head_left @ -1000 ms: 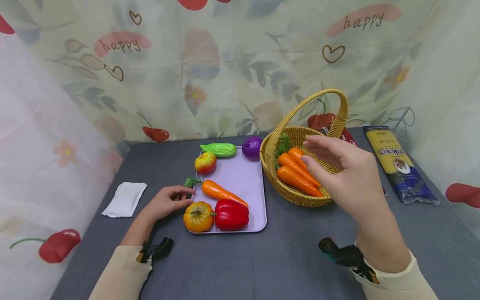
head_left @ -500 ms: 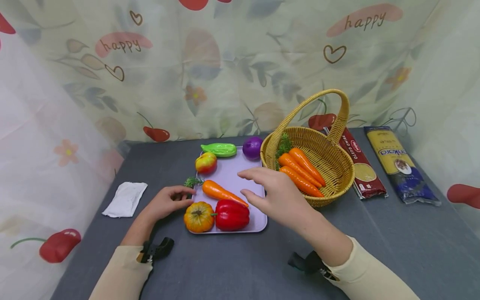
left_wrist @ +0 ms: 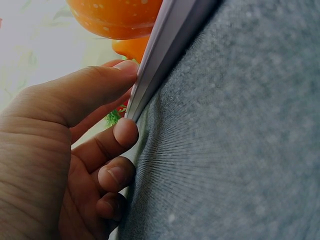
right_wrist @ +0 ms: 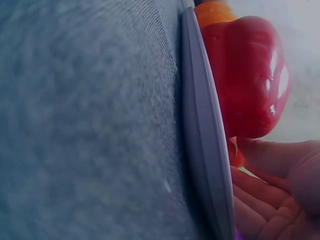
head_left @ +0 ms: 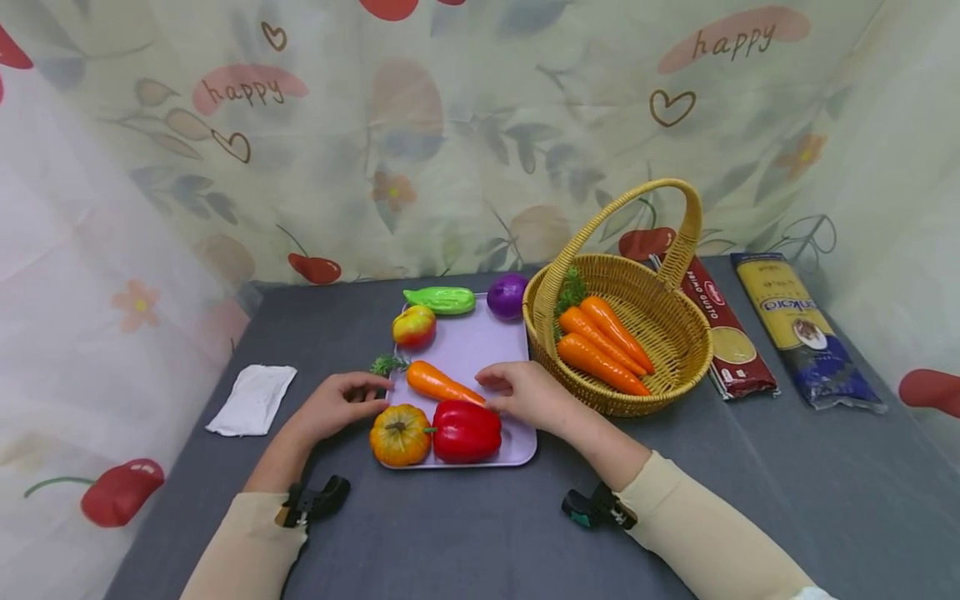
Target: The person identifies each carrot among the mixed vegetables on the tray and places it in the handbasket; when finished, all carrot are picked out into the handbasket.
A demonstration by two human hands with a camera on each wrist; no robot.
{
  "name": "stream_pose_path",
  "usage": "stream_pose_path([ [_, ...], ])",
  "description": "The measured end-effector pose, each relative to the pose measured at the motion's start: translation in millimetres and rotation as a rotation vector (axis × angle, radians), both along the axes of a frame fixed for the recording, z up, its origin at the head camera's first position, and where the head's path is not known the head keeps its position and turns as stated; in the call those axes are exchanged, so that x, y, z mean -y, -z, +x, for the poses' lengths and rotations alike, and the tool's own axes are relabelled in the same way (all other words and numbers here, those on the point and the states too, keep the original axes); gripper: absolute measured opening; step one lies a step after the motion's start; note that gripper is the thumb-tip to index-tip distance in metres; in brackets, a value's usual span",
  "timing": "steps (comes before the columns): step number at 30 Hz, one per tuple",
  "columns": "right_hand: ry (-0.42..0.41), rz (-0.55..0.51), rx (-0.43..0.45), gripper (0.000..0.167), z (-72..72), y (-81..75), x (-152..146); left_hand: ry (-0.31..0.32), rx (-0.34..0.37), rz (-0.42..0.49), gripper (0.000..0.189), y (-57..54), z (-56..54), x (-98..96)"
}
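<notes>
An orange carrot (head_left: 442, 383) lies slantwise on the lilac tray (head_left: 461, 333), its green top over the left rim. My right hand (head_left: 525, 396) is at the carrot's tip, thumb and fingers apart and the thumb beside the red bell pepper (head_left: 467, 432). In the right wrist view, the pepper hides part of what lies behind. My left hand (head_left: 337, 406) rests at the tray's left edge; in the left wrist view, its thumb (left_wrist: 107, 82) meets the rim and the other fingers bend loosely near the cloth. A small pumpkin (head_left: 400, 435) sits beside the pepper.
A wicker basket (head_left: 686, 367) with a tall handle stands right of the tray, several carrots (head_left: 600, 364) in it. An apple (head_left: 414, 327), a green vegetable (head_left: 441, 301) and a purple ball-shaped vegetable (head_left: 506, 297) line the tray's far side. Two packets (head_left: 738, 354) lie right; white tissue (head_left: 252, 401) lies left.
My right hand has moved left and down from over the basket to the tray, reaching the carrot's tip. The left hand has stayed at the tray's edge.
</notes>
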State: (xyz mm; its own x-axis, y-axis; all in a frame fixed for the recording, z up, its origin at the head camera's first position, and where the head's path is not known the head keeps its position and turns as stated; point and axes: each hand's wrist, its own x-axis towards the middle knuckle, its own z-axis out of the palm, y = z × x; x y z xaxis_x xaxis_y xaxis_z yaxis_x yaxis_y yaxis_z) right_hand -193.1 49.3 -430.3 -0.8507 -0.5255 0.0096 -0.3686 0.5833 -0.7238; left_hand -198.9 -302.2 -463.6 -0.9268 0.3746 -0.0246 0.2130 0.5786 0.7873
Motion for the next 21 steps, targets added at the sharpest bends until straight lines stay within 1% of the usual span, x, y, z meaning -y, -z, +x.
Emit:
stream_pose_path([
  [3, 0.003, 0.002, 0.021, 0.039, -1.5, 3.4, 0, 0.01, -0.006, 0.003, 0.028, 0.4, -0.2, 0.5],
  [5, 0.016, 0.014, 0.002, 0.037, -2.3, 4.9, 0, 0.016, -0.009, 0.006, 0.028, 0.7, -0.3, 0.7],
  [12, 0.033, 0.068, -0.135, 0.035, -3.4, 12.6, 1, 0.01, -0.008, -0.003, 0.028, 0.1, 0.6, 0.7],
  [16, 0.059, 0.092, -0.221, 0.033, -2.2, 16.6, 1, 0.011, -0.009, -0.005, 0.028, -0.5, 0.3, 0.3],
  [21, 0.103, 0.091, -0.3, 0.03, 0.4, 15.8, 3, 0.012, -0.002, 0.004, 0.028, 0.9, -0.7, 1.1],
])
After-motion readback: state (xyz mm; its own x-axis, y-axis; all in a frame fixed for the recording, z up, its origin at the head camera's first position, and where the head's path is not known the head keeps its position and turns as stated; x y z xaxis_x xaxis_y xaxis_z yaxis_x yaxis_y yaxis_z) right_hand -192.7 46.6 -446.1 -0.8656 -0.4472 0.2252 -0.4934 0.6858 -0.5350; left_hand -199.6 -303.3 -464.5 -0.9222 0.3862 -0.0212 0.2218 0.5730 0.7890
